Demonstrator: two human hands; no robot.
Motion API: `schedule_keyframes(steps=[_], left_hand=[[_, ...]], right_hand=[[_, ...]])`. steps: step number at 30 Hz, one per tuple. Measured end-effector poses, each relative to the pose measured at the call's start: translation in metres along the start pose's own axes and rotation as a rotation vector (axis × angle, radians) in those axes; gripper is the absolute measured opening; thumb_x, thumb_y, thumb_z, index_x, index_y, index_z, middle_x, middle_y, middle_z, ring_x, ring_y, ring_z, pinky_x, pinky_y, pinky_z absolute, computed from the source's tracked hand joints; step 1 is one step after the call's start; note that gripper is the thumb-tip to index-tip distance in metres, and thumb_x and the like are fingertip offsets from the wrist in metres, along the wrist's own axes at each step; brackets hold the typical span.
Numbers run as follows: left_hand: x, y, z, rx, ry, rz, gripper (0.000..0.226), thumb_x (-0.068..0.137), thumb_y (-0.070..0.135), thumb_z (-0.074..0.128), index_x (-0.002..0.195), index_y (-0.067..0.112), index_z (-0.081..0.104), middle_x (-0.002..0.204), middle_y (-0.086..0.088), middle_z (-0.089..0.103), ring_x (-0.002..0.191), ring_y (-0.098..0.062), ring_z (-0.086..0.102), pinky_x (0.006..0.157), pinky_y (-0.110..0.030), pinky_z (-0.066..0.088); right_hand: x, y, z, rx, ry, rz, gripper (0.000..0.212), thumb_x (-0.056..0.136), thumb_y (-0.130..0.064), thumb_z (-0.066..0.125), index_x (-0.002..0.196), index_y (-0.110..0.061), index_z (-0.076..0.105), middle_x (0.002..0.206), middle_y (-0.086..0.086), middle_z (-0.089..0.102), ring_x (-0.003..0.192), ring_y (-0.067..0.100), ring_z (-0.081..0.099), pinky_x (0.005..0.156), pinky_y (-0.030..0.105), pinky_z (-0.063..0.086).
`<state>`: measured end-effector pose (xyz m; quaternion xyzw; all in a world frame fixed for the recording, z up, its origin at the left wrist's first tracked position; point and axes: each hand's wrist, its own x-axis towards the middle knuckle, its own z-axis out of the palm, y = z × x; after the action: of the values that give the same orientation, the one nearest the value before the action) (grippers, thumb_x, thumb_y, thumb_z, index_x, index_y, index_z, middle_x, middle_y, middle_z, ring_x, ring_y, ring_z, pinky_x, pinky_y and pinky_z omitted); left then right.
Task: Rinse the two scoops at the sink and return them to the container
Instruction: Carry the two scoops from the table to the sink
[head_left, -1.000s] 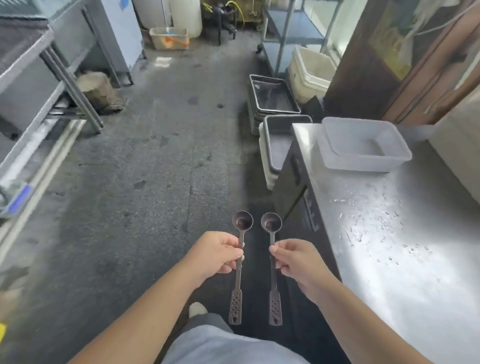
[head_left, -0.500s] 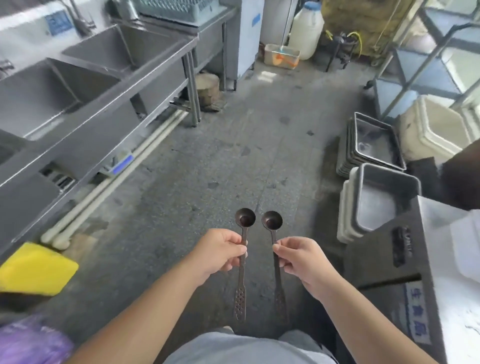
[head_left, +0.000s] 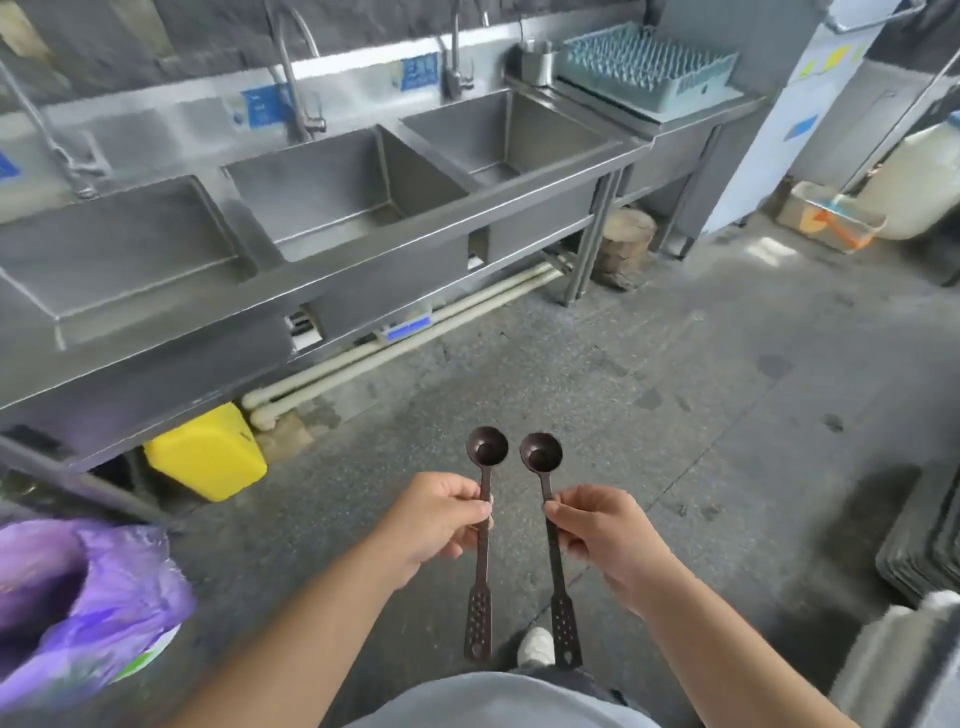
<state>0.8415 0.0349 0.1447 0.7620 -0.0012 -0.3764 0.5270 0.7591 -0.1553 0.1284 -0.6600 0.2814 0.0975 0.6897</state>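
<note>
Head view: a grey concrete floor (head_left: 649, 364) fills most of the scene. Along the far left runs a long steel sink (head_left: 291, 291) with three basins side by side and taps (head_left: 296, 78) on its back wall. At its far right end a blue-green rack (head_left: 644, 67) rests on a steel worktop (head_left: 691, 117). At the near left is a purple bag (head_left: 78, 597), blurred. A yellow bin (head_left: 208, 452) stands under the sink's near end, beside pale pipes (head_left: 395, 348) that run along the floor. A wood stump (head_left: 626, 244) sits by the sink's right leg, and a white jug (head_left: 914, 182) stands at far right.

Both arms reach forward over the floor, well apart from the sink. The left hand (head_left: 441, 519) is closed around the stem of the left scoop (head_left: 485, 467), its dark bowl pointing away. The right hand (head_left: 602, 535) pinches the stem of the right scoop (head_left: 543, 457) between thumb and fingers. The two scoops lie parallel, just beside each other without touching, their perforated handle ends hanging near the body. A white shoe (head_left: 535, 644) shows between them.
</note>
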Motion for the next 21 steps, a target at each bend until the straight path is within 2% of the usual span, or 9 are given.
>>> schedule_keyframes(steps=[9,12,14,17,21], left_hand=[[0.055,0.037,-0.023,-0.280,0.251,-0.075,0.006,0.087,0.017,0.067,0.086,0.013,0.072,0.073,-0.001,0.073,0.050,-0.005,0.062,0.043,-0.019,0.040],[0.074,0.045,-0.039,-0.325,0.320,-0.091,0.007,0.087,0.019,0.068,0.089,0.013,0.072,0.072,0.000,0.075,0.052,-0.007,0.063,0.043,-0.021,0.041],[0.089,0.051,-0.052,-0.351,0.353,-0.096,0.008,0.086,0.021,0.069,0.090,0.015,0.072,0.072,0.001,0.076,0.053,-0.008,0.065,0.043,-0.020,0.042],[0.117,0.060,-0.080,-0.357,0.389,-0.087,0.006,0.085,0.024,0.070,0.087,0.021,0.073,0.075,0.001,0.077,0.056,-0.008,0.068,0.042,-0.019,0.044],[0.164,0.076,-0.133,-0.380,0.431,-0.056,0.006,0.085,0.023,0.070,0.089,0.019,0.073,0.076,-0.001,0.077,0.058,-0.010,0.069,0.041,-0.020,0.043]], right_hand=[[0.116,-0.085,-0.001,-0.141,-0.314,-0.027,0.020,0.089,-0.009,0.066,0.070,-0.011,0.069,0.055,0.000,0.056,0.051,0.010,0.049,0.051,0.020,0.038],[0.149,-0.105,0.012,-0.187,-0.394,-0.028,0.027,0.090,-0.010,0.065,0.064,-0.017,0.071,0.054,-0.002,0.058,0.050,0.008,0.050,0.048,0.017,0.040],[0.173,-0.117,0.023,-0.216,-0.431,-0.029,0.029,0.090,-0.010,0.065,0.062,-0.018,0.072,0.054,-0.003,0.059,0.050,0.008,0.051,0.048,0.017,0.040],[0.213,-0.141,0.043,-0.253,-0.480,-0.045,0.019,0.089,-0.014,0.066,0.072,-0.013,0.072,0.059,0.001,0.060,0.053,0.010,0.051,0.052,0.020,0.040],[0.270,-0.173,0.077,-0.274,-0.501,-0.060,0.018,0.089,-0.015,0.066,0.072,-0.013,0.072,0.060,0.001,0.058,0.054,0.011,0.049,0.053,0.021,0.038]])
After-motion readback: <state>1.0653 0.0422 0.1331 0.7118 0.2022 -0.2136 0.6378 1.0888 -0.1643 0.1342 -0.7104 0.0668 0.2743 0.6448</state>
